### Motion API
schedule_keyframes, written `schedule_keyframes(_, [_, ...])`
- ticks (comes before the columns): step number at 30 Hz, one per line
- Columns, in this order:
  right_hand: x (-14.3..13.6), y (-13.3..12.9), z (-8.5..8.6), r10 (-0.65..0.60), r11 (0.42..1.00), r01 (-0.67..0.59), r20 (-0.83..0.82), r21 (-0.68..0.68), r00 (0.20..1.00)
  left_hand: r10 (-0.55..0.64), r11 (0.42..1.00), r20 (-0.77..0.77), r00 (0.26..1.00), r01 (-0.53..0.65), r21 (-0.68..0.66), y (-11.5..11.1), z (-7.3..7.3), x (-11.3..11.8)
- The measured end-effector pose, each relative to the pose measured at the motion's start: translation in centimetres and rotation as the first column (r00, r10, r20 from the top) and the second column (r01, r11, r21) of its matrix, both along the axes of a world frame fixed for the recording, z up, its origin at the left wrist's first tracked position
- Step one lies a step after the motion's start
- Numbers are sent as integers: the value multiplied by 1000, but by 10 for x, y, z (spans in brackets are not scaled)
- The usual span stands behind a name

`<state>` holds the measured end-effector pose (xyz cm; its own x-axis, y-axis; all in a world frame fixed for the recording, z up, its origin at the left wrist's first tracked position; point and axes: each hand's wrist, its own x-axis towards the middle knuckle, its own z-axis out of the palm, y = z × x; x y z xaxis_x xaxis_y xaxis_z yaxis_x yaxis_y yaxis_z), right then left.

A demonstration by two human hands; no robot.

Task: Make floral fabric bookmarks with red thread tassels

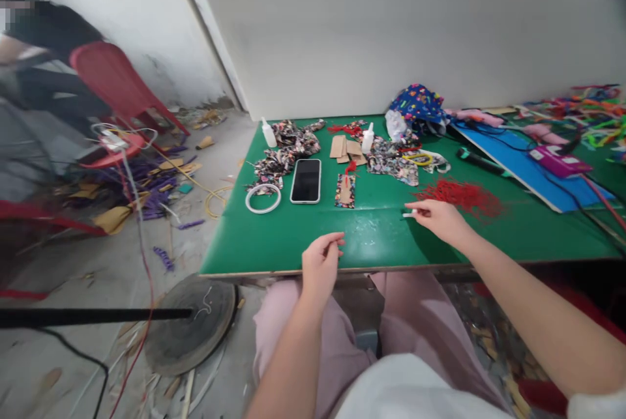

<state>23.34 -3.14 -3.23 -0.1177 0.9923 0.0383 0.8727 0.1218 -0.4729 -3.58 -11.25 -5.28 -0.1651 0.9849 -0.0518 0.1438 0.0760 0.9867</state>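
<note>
My right hand (433, 216) is closed on a small white object (409, 214) over the green table (376, 253), left of a pile of red threads (462, 197). At the table's front edge is my left hand (321, 259), its fingers curled and apart, with nothing seen in it. Between and beyond the hands lies a patterned fabric piece (345, 191) with brown card and a red tassel on it. A phone (306, 181) and a white ring (263, 199) lie to its left. Brown card pieces (346, 149) rest behind it.
Two white bottles (268, 133) stand among patterned fabric scraps (298, 139). A blue patterned cloth (417, 106), a blue board (513, 165) and a magenta box (560, 161) are at the right. A person (53, 34) sits at far left by a red chair (110, 77).
</note>
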Motion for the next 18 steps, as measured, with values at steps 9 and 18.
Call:
schedule_keyframes(9, [-63,11,99,62,677,187,-309,712,949,-68,974,-351,934,138,178,-2,-3,15])
schedule_keyframes(18, [-143,29,130,309,538,242,-456,807,834,-112,969,-440,891,196,151,-7,-1,21])
